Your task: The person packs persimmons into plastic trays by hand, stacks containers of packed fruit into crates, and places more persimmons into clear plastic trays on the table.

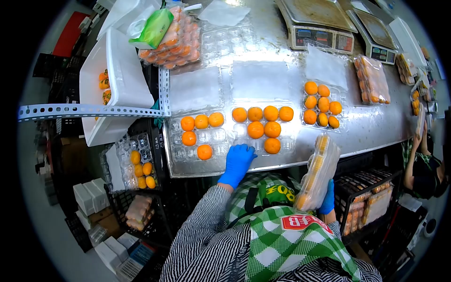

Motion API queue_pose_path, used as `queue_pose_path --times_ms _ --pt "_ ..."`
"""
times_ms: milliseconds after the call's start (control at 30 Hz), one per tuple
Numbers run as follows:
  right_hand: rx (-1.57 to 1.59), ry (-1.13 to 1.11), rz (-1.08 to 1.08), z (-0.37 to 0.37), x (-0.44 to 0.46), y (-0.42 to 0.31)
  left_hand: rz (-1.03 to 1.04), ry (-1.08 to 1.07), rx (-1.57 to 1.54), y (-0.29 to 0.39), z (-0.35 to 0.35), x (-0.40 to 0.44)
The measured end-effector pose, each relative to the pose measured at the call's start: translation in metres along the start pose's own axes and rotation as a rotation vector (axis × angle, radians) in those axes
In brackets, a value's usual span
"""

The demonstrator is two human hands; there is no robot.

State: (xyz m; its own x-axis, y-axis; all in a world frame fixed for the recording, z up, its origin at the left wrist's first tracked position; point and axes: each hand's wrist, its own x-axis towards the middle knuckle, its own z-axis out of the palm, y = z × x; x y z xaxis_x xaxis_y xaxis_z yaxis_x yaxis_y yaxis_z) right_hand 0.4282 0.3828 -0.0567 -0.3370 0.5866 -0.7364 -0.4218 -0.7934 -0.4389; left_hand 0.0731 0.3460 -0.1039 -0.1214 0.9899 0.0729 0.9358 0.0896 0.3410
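Note:
My left hand (238,163), in a blue glove, is over the near left corner of the middle clear plastic tray (289,145). Its fingers curl downward, hiding whatever is under them. That tray holds several oranges (270,113) in its cups. To its left, another open tray (178,152) carries several oranges (201,121), with some cups bare. My blue-gloved right hand (327,197) grips a closed clear clamshell pack (317,174) of orange fruit, tilted upright near my apron, beyond the table's front edge. A third open tray (345,120) with oranges (323,103) lies farther right.
Stacked fruit packs (181,44) stand at the back left, near a white foam box (122,70) and metal bar (94,110). Scales (324,40) line the back. A crate of packs (371,211) is below right. Another person's arm (416,150) shows at far right.

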Motion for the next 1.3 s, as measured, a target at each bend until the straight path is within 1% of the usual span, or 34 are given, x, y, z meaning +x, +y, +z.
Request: queue_pose_path --times_ms 167,367,467,500,567,600,700,833,867,967,1000,1100,1133,1233,1267,1300 --pt "0.041 -0.023 0.031 0.003 0.001 0.0 -0.084 0.058 -0.005 0.008 0.001 0.004" --pt "-0.008 0.0 0.047 0.005 0.01 -0.006 -0.164 0.071 0.002 0.002 0.0 0.029" --pt "-0.171 0.07 -0.09 -0.001 0.019 -0.007 -0.17 0.074 0.009 -0.006 0.001 0.039" --pt "-0.317 0.088 -0.147 -0.003 0.019 -0.011 -0.171 0.098 0.003 -0.007 0.001 0.042" --pt "-0.61 0.131 -0.259 0.017 0.015 -0.023 -0.171 0.146 -0.013 -0.009 0.002 0.048" --pt "-0.601 0.13 -0.271 0.022 0.016 -0.027 -0.154 0.164 0.0 -0.01 0.004 0.052" --pt "-0.696 0.111 -0.199 0.035 0.026 -0.036 -0.151 0.174 0.001 -0.012 0.006 0.063" --pt "-0.846 0.003 -0.13 0.055 0.042 -0.046 -0.202 0.117 -0.044 -0.012 -0.001 0.073" --pt "-0.966 0.067 -0.113 0.061 0.047 -0.05 -0.209 0.085 -0.044 -0.012 -0.001 0.073" --pt "-1.156 -0.076 -0.132 0.074 0.068 -0.063 -0.18 0.013 -0.028 -0.015 -0.006 0.075" --pt "-1.296 -0.114 -0.104 0.085 0.073 -0.073 -0.178 -0.029 -0.055 -0.015 -0.011 0.074" --pt "-1.643 -0.254 -0.128 0.106 0.094 -0.086 -0.14 -0.007 -0.103 -0.016 -0.018 0.071" --pt "-1.732 -0.312 -0.154 0.11 0.103 -0.087 -0.154 -0.047 -0.143 -0.014 -0.024 0.071" --pt "-1.856 -0.491 -0.099 0.138 0.12 -0.094 -0.066 0.102 -0.197 -0.012 -0.029 0.063" --pt "-1.908 -0.494 -0.073 0.148 0.126 -0.094 -0.107 0.09 -0.233 -0.01 -0.031 0.06" --pt "-1.957 -0.489 -0.044 0.156 0.13 -0.093 -0.118 0.132 -0.216 -0.006 -0.033 0.055"
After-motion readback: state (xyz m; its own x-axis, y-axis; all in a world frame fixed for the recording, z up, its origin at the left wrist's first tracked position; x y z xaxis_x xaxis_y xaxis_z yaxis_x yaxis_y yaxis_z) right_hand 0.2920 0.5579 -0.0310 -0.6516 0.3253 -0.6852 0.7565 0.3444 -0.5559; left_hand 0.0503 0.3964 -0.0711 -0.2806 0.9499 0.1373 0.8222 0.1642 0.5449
